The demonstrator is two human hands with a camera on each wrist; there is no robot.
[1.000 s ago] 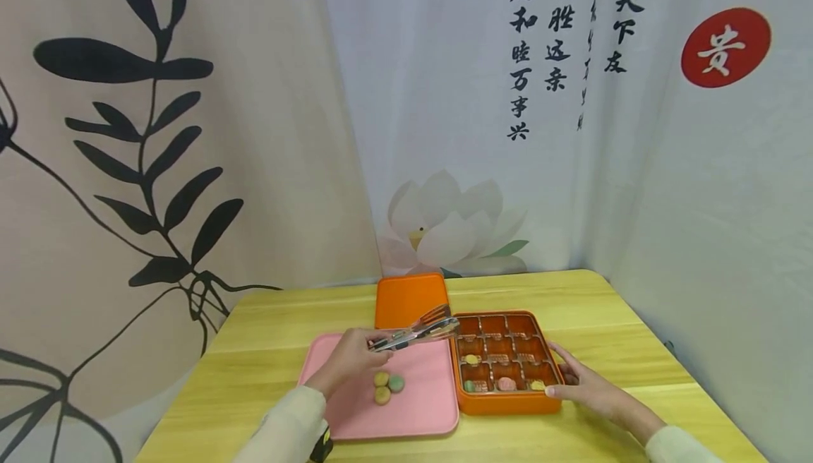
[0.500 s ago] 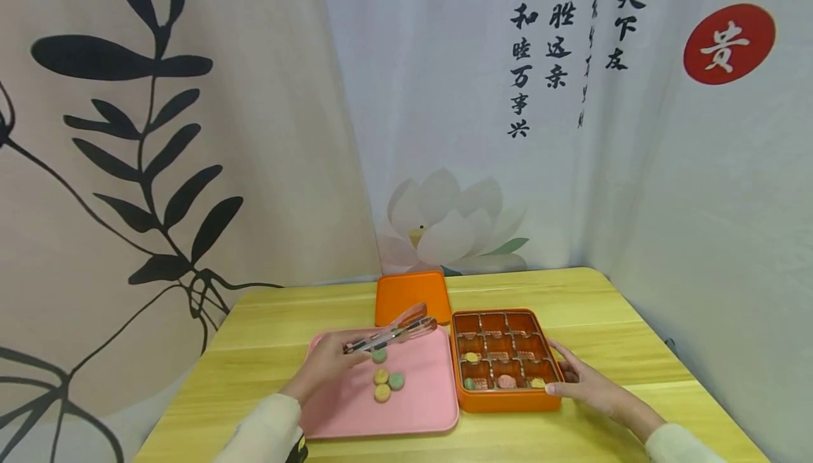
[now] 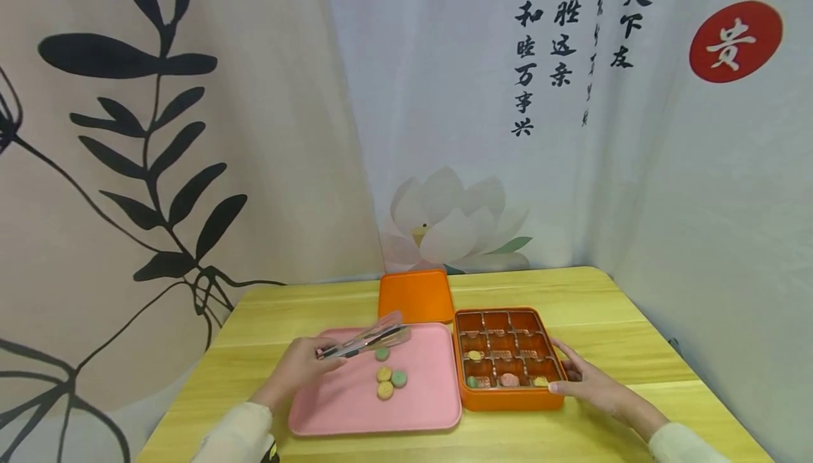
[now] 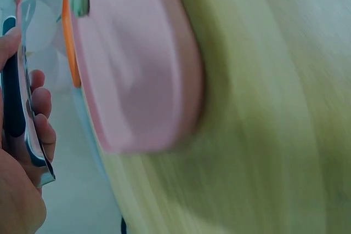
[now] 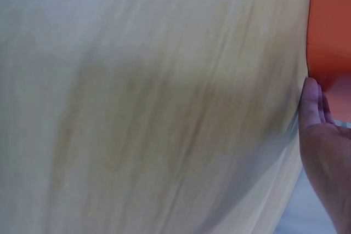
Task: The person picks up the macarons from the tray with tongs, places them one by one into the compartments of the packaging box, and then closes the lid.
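Observation:
My left hand [image 3: 303,363] grips metal tongs [image 3: 375,340] with dark handle grips, their tips pointing right over the pink tray [image 3: 425,410]. Fingers and thumb wrap the handles in the left wrist view. On the tray, two yellow macarons [image 3: 384,390] sit against a green macaron [image 3: 399,379]; another green macaron [image 3: 382,353] lies farther back, below the tongs. Beside the tray stands an orange box [image 3: 511,399] with a clear divided insert. My right hand [image 3: 591,385] rests against its right side, fingers extended, thumb at the near corner.
Inside the box, the front row holds a green, a pink macaron [image 3: 509,380] and a yellow one; another yellow macaron [image 3: 474,355] sits behind at left. An orange lid [image 3: 416,296] lies behind the tray. Printed curtains [image 3: 305,131] hang close behind the table [image 3: 622,329].
My left hand has moved left with the tongs, from near the box to over the tray's left part, uncovering the farther green macaron. The right hand stays at the box.

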